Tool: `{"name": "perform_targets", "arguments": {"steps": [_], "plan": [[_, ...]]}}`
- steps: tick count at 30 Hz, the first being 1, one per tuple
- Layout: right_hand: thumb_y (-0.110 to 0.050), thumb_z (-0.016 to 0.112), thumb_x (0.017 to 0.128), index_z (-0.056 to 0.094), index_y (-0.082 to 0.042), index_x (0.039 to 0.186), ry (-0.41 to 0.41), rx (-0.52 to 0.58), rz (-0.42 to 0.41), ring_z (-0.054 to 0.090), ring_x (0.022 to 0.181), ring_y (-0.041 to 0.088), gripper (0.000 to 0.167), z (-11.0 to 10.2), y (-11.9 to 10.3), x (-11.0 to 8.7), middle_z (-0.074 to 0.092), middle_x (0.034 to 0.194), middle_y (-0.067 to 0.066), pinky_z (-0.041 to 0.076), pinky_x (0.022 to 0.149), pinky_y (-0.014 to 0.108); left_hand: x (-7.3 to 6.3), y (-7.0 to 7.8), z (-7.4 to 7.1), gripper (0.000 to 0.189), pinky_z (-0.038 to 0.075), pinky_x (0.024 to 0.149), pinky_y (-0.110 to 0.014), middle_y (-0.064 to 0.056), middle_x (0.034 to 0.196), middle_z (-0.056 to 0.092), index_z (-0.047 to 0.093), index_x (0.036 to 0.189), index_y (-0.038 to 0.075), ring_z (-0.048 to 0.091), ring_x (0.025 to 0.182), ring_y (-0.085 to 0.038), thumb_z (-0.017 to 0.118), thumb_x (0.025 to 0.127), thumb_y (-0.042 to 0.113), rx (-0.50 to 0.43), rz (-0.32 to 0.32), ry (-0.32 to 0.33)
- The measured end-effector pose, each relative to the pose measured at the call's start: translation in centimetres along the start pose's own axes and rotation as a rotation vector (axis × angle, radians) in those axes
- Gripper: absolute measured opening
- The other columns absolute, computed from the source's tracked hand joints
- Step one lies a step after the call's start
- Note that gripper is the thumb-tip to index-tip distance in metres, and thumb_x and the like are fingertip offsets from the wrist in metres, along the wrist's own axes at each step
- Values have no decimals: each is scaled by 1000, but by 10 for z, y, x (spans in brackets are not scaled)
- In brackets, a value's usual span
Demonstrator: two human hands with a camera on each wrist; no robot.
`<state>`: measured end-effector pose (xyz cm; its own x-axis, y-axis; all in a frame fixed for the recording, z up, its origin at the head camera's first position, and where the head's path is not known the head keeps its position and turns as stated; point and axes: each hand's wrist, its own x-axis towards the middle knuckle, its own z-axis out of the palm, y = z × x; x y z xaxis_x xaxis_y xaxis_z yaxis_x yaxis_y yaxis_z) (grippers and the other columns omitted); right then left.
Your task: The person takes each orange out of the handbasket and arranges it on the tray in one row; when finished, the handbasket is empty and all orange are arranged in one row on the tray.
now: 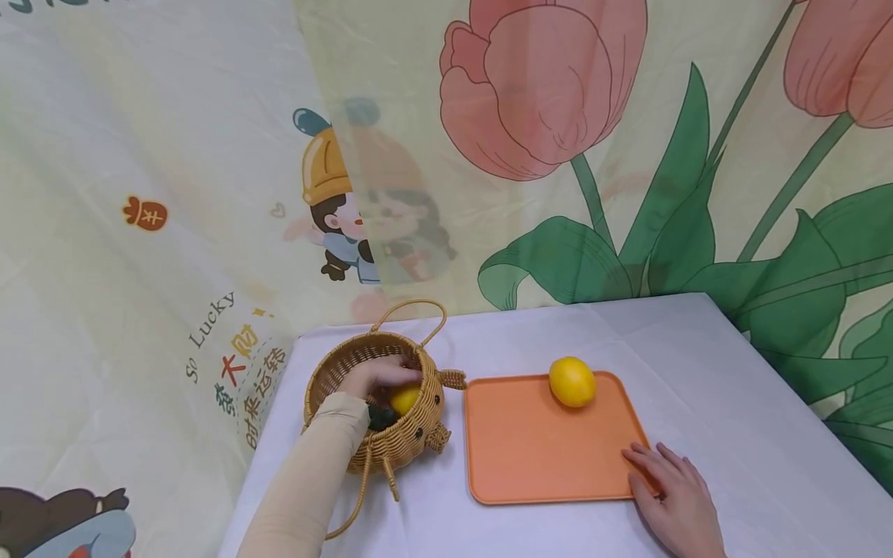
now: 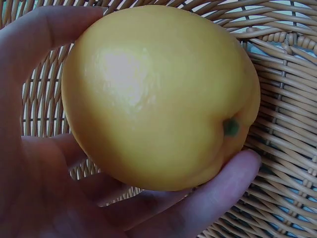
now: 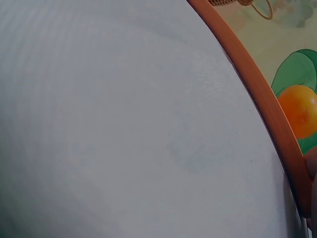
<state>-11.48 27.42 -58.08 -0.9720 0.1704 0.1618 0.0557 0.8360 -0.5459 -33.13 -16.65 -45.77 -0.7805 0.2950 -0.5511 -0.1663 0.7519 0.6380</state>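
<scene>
My left hand (image 1: pixel 384 373) is down inside a woven wicker basket (image 1: pixel 394 449) with an animal face. In the left wrist view its thumb and fingers curl round a smooth yellow fruit (image 2: pixel 158 99) with a dimple and a small green stem mark. Dark green items (image 1: pixel 381 418) lie beside it in the basket. To the right, my right hand (image 1: pixel 673 492) rests with relaxed fingers on the near right edge of an orange tray (image 1: pixel 544 457). A yellow, lemon-like fruit (image 1: pixel 572 381) sits at the tray's far side.
Basket and tray stand side by side on a white-covered table (image 1: pixel 425 519). One basket handle (image 1: pixel 410 304) sticks up at the back, while another loop (image 1: pixel 356 508) hangs at the front. A printed curtain (image 1: pixel 418 70) hangs behind the table.
</scene>
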Motion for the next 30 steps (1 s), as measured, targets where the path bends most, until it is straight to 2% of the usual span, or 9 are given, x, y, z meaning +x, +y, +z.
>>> {"name": "perform_targets", "arguments": {"steps": [7, 10, 13, 15, 17, 20, 22, 28, 30], "plan": [[-13, 71, 94, 68, -2, 130, 12, -1, -6, 35, 134, 51, 38, 0, -1, 0, 60, 136, 26, 2, 119, 64, -4, 2, 1, 62, 59, 63, -44, -19, 111, 57, 48, 148, 8, 63, 92, -35, 58, 96, 41, -55, 15, 46], [-13, 70, 95, 68, -2, 130, 10, -4, -7, 35, 133, 52, 38, 0, -1, 0, 59, 136, 27, 1, 119, 63, -3, 2, -1, 60, 60, 63, -51, -21, 122, 57, 53, 148, 11, 61, 100, -38, 60, 97, 42, -79, 39, 134], [-13, 70, 95, 68, -2, 130, 10, -6, -7, 36, 133, 52, 37, 0, -1, 0, 60, 136, 27, 1, 119, 64, 0, 0, -4, 60, 58, 76, -51, -22, 132, 58, 60, 142, 7, 60, 109, -37, 60, 96, 45, 50, 57, 263], [-14, 70, 95, 68, -2, 130, 9, -7, -7, 36, 133, 52, 37, 0, -1, 0, 60, 136, 27, 2, 119, 64, 3, -1, -5, 63, 58, 78, -51, -23, 134, 58, 60, 141, 4, 61, 110, -38, 61, 95, 47, 67, 25, 308], [-14, 70, 95, 68, -2, 130, 8, -6, -7, 36, 134, 52, 37, 0, -1, 0, 60, 136, 26, 2, 119, 64, 5, -2, -7, 65, 59, 75, -48, -24, 129, 61, 61, 137, 0, 63, 105, -39, 63, 94, 48, 100, 6, 338], [-14, 70, 96, 68, -3, 130, 8, -3, -7, 36, 134, 52, 37, 0, 0, 0, 60, 136, 26, 1, 119, 64, 5, -2, -7, 60, 58, 54, -50, -24, 121, 60, 63, 130, -1, 64, 96, -40, 69, 92, 45, 12, -34, 355], [-14, 70, 95, 68, -3, 130, 9, -2, -7, 36, 134, 52, 37, 0, 1, 0, 60, 136, 26, 2, 119, 64, 6, -2, -8, 54, 58, 52, -50, -24, 118, 62, 67, 123, 0, 64, 95, -39, 72, 91, 43, 20, -27, 378], [-14, 70, 96, 68, -4, 130, 8, -1, -6, 36, 134, 52, 36, 0, 1, 0, 60, 137, 26, 2, 119, 64, 4, -1, -8, 52, 53, 90, -48, -21, 122, 67, 71, 123, 3, 63, 107, -37, 73, 89, 43, 173, 53, 393], [-14, 70, 96, 68, -3, 130, 7, -2, -4, 36, 134, 52, 36, 0, 1, 1, 60, 137, 26, 2, 119, 64, 3, -1, -7, 56, 53, 90, -48, -21, 120, 67, 69, 126, 2, 63, 105, -36, 75, 86, 41, 172, 60, 370]]}}
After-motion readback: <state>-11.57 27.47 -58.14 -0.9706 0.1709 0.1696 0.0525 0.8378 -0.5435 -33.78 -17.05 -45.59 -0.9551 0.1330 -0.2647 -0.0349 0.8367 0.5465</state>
